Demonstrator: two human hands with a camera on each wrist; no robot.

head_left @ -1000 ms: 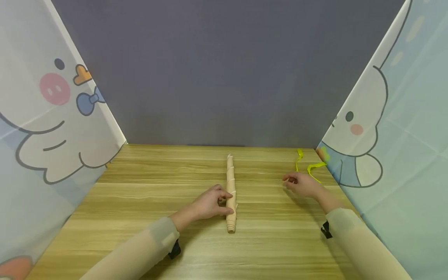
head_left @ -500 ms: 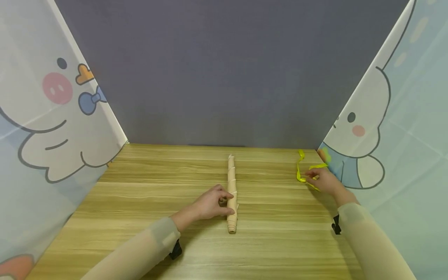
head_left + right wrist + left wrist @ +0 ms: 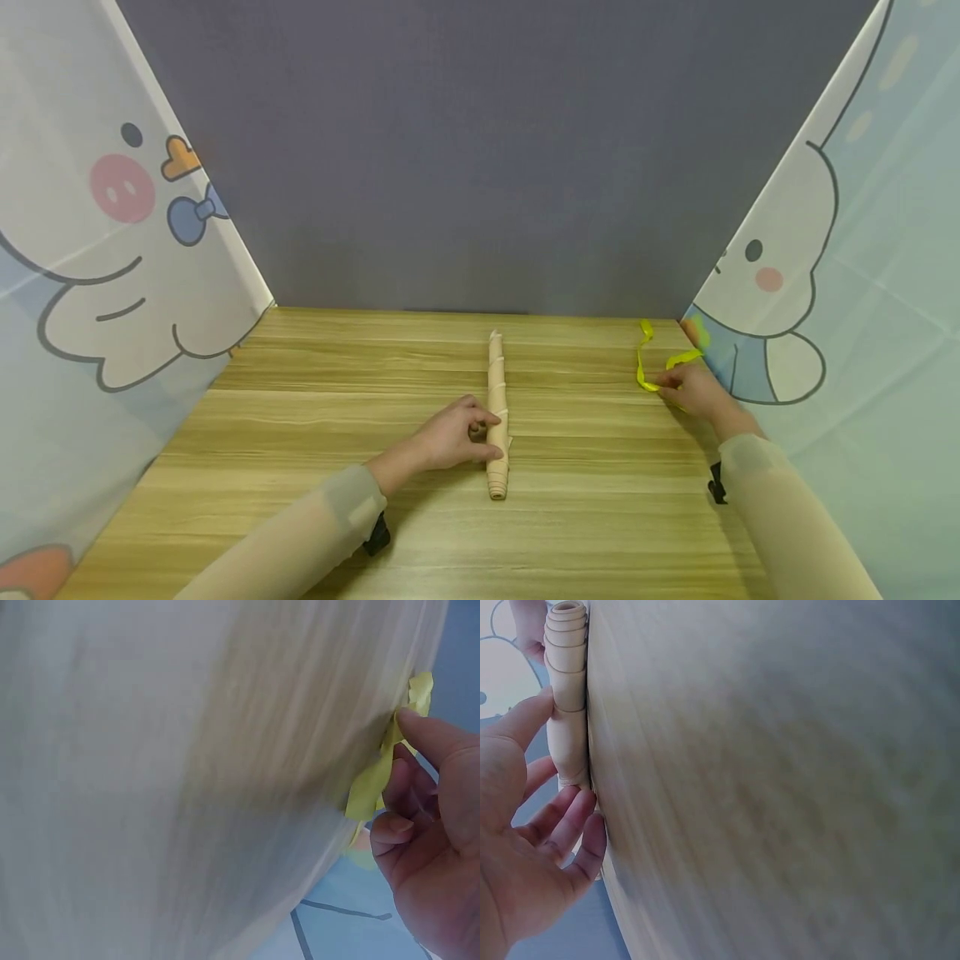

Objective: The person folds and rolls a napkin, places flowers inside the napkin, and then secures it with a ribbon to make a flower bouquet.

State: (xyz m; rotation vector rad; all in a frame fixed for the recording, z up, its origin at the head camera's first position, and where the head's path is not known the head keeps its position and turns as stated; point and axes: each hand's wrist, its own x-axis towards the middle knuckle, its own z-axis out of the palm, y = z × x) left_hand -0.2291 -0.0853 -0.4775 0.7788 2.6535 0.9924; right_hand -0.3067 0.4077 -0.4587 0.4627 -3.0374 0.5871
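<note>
A beige sheet rolled into a narrow, tapering tube point(image 3: 496, 392) lies lengthwise on the table, its spiral end facing me. My left hand point(image 3: 448, 435) holds it from the left, thumb and fingertips against its side near the front half. In the left wrist view the layered edges of the roll point(image 3: 568, 739) show between thumb and fingers. At the far right, my right hand point(image 3: 696, 390) pinches a thin yellow ribbon point(image 3: 641, 358) between thumb and fingers. A loose, twisted end of the ribbon point(image 3: 369, 787) hangs beside the fingers in the right wrist view.
The wood-grain table point(image 3: 315, 375) ends at a dark grey panel point(image 3: 480, 167) behind. Pale curtains with cartoon animals flank it, the left curtain point(image 3: 67, 250) and the right curtain point(image 3: 885, 333), the latter close to my right forearm.
My right hand has moved right to the yellow ribbon and taken it between thumb and fingers. The left hand and the roll stay in place.
</note>
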